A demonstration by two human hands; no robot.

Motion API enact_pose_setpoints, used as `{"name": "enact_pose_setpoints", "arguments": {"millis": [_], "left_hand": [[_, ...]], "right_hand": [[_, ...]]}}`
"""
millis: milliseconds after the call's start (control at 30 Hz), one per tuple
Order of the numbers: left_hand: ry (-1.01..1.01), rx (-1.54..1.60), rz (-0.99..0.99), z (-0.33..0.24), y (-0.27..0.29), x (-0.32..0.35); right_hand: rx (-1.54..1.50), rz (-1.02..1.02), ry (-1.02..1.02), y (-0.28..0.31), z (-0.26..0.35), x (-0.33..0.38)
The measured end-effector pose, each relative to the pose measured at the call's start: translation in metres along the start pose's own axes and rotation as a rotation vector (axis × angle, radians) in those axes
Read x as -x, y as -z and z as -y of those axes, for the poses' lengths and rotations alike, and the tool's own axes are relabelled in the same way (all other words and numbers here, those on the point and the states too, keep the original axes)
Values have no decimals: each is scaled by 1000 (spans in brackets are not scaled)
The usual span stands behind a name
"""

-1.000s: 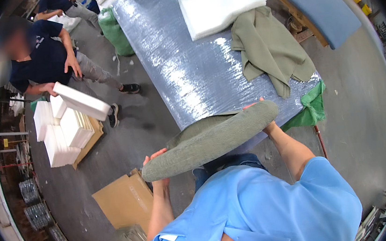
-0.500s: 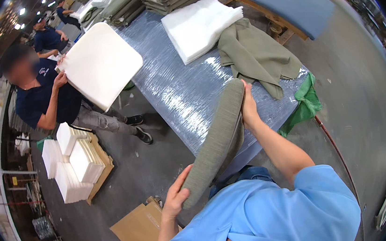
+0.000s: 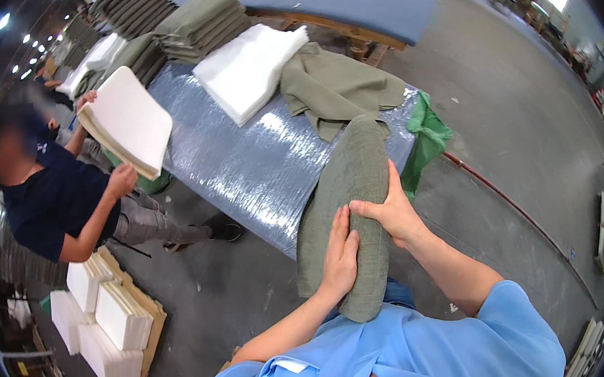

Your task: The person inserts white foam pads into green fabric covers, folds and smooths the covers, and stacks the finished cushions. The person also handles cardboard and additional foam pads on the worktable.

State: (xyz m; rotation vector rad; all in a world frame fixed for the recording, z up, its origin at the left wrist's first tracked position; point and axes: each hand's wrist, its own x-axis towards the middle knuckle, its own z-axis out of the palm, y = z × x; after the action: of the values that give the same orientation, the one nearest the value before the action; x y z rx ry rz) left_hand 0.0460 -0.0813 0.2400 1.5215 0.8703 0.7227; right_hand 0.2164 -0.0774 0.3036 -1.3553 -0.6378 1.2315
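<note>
An olive-green fabric cushion (image 3: 343, 162) stands on its narrow side in front of me, partly over the near end of the table. Along its upward edge, my left hand (image 3: 341, 256) lies flat with fingers stretched out and together. My right hand (image 3: 391, 212) grips the cushion's right side, thumb across the top edge; its fingertips are partly hidden. The two hands almost meet at the middle. Just beyond the cushion, a loose olive cloth (image 3: 339, 81) lies crumpled beside a folded pile of white batting (image 3: 248, 65).
A plastic-wrapped table (image 3: 233, 159) extends away from me, with stacked olive covers (image 3: 200, 26) at its far end. At left a co-worker (image 3: 59, 192) holds a white foam pad (image 3: 129, 118). White foam blocks (image 3: 109, 315) sit on the floor. A hose (image 3: 517, 203) runs at right.
My left hand has moved from the cushion's lower end to its middle, and my right hand from the upper end. The cushion has swung more upright. The co-worker's foam pad has turned.
</note>
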Motion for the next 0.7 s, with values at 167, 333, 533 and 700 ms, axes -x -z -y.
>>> {"name": "enact_pose_setpoints", "arguments": {"millis": [167,333,533,700], "left_hand": [[158,7,-62,47,-4,-13],[32,-120,-132,25,-6,-12],[-174,20,-416,-32,60,28],[-268,393,-727,-51,179,56]], "right_hand": [[46,-50,69,6,-19,26],[135,16,119,2,1,9],[727,506,331,-30,94,7],[1019,950,381,-56,121,38]]}}
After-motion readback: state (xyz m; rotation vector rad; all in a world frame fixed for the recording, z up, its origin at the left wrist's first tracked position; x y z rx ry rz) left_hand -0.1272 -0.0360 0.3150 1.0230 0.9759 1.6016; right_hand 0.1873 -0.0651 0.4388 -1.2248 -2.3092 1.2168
